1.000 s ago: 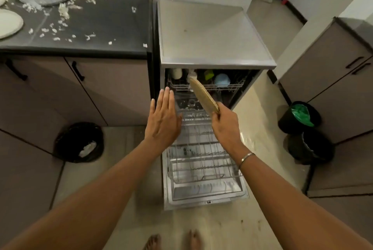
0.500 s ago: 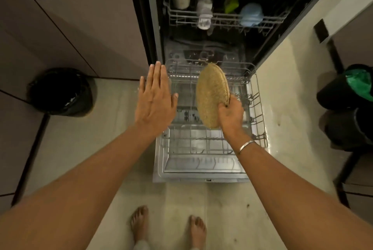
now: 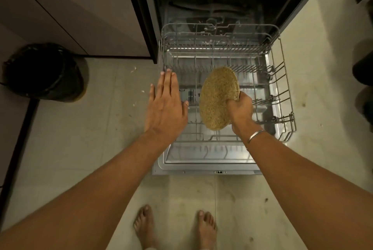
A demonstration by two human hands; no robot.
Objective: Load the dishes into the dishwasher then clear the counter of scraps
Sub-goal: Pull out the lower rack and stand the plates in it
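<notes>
A person stands barefoot at an open silver dishwasher [image 3: 201,162], its grey wire lower rack [image 3: 283,92] pulled out over the dropped door. The right hand [image 3: 240,109] grips the edge of a round, speckled tan plate [image 3: 216,98], held on edge above the rack's middle. The left hand [image 3: 166,106] is flat with fingers straight, just beside the rack's left rim. A black-lined round bin [image 3: 44,72] sits on the floor at left, its contents too dark to see.

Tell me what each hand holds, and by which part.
The right hand grips the tan plate by its right rim, above the lower rack. The left hand is flat and holds nothing.
</notes>
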